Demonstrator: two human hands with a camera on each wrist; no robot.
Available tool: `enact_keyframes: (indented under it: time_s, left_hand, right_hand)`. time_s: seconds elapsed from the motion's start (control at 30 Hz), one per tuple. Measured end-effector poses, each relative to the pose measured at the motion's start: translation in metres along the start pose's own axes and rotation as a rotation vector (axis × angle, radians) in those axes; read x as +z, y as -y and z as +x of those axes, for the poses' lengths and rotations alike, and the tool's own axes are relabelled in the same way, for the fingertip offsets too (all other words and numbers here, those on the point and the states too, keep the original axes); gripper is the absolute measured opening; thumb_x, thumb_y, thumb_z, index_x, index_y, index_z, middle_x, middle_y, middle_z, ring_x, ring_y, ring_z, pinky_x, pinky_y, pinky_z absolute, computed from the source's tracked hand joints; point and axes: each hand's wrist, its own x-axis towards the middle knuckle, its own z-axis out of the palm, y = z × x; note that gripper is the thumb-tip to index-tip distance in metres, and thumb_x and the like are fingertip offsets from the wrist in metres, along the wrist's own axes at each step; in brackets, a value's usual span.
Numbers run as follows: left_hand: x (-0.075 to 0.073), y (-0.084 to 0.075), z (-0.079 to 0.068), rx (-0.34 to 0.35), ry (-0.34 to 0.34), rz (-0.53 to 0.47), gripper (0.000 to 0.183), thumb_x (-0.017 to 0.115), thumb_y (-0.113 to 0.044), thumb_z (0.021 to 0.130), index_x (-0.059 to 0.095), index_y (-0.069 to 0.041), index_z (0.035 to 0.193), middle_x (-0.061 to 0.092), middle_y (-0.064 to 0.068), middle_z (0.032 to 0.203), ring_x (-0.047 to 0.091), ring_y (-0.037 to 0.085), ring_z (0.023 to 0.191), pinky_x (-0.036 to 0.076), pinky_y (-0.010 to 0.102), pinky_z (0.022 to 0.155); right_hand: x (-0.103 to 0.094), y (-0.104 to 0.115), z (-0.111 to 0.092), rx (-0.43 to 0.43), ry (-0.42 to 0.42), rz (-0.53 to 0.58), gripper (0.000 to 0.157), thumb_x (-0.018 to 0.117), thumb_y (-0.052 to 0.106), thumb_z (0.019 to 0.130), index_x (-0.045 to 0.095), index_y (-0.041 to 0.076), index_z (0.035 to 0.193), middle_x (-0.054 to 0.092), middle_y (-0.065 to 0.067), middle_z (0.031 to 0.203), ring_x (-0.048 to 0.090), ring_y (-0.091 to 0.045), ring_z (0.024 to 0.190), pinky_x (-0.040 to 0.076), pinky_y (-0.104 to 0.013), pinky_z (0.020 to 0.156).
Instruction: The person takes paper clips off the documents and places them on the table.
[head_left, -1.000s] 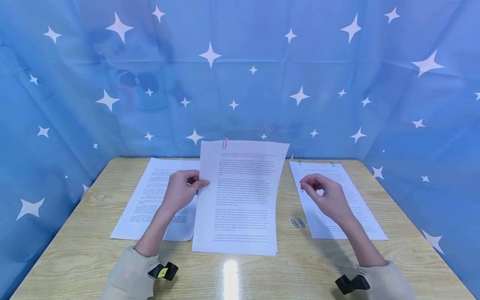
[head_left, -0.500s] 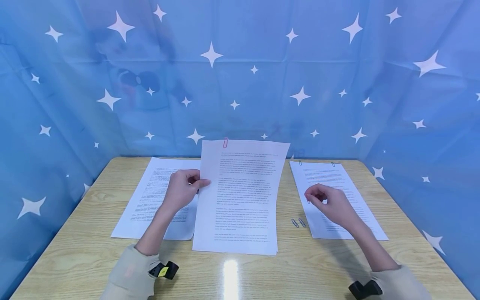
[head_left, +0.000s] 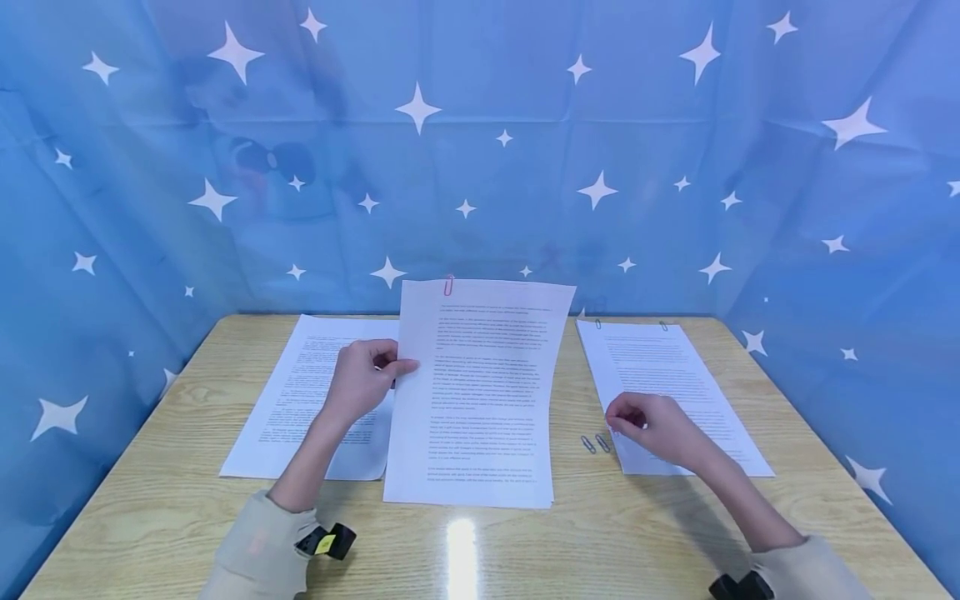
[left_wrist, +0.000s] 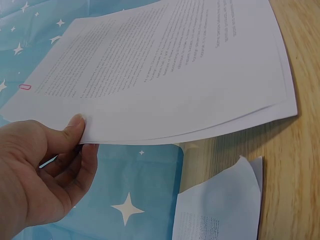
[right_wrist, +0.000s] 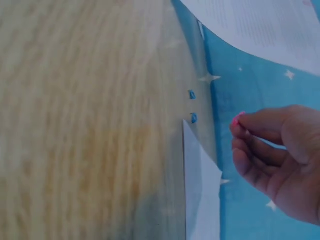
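Wood table (head_left: 142, 525), glare (head_left: 461, 557) | blue starred curtain (head_left: 536, 179) behind | left hand (head_left: 362, 381) pinches papers (head_left: 482, 396)

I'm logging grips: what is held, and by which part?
The left hand holds the clipped papers by their left edge; the right hand pinches a pink clip, its gripped part hidden.

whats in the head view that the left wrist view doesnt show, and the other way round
Only the head view shows the right hand, the right-side paper stack with two clips on its top edge, and two loose blue clips beside that stack.

Only the left wrist view shows the palm side of the left hand and a close look at the held sheets parting into layers along one edge.

Both show that hand gripping those sheets, their pink clip, wooden table and starry curtain.
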Motion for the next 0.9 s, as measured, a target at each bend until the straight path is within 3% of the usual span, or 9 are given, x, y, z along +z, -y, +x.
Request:
enact_keyframes:
  time_s: [0.43, 0.63, 0.9]
  left_hand:
    - [-0.002, 0.0, 0.0, 0.01, -0.004, 0.004, 0.005, 0.076, -0.003, 0.09, 0.076, 0.001, 0.091, 0.071, 0.008, 0.077, 0.058, 0.02, 0.062, 0.046, 0.029, 0.058]
    - [-0.002, 0.001, 0.0, 0.009, -0.006, 0.001, 0.005, 0.076, -0.004, 0.09, 0.076, 0.001, 0.091, 0.07, 0.008, 0.076, 0.059, 0.022, 0.062, 0.046, 0.029, 0.058]
    - [-0.002, 0.0, 0.0, -0.002, 0.0, -0.005, 0.005, 0.076, -0.004, 0.09, 0.076, 0.001, 0.093, 0.071, 0.008, 0.077, 0.059, 0.022, 0.063, 0.047, 0.03, 0.059]
  right_hand:
    - [0.005, 0.012, -0.003, 0.007, 0.16, 0.079, 0.008, 0.066, 0.002, 0.095, 0.069, 0.009, 0.093, 0.068, 0.004, 0.082, 0.058, -0.004, 0.071, 0.05, -0.024, 0.063]
    - [0.009, 0.009, -0.002, -0.019, 0.184, 0.085, 0.011, 0.066, 0.0, 0.095, 0.07, 0.009, 0.09, 0.066, 0.005, 0.08, 0.057, -0.003, 0.069, 0.05, -0.024, 0.061]
    - [0.007, 0.011, -0.004, 0.018, 0.219, 0.114, 0.007, 0.064, 0.005, 0.098, 0.07, 0.007, 0.095, 0.071, 0.005, 0.083, 0.066, -0.008, 0.074, 0.052, -0.025, 0.064]
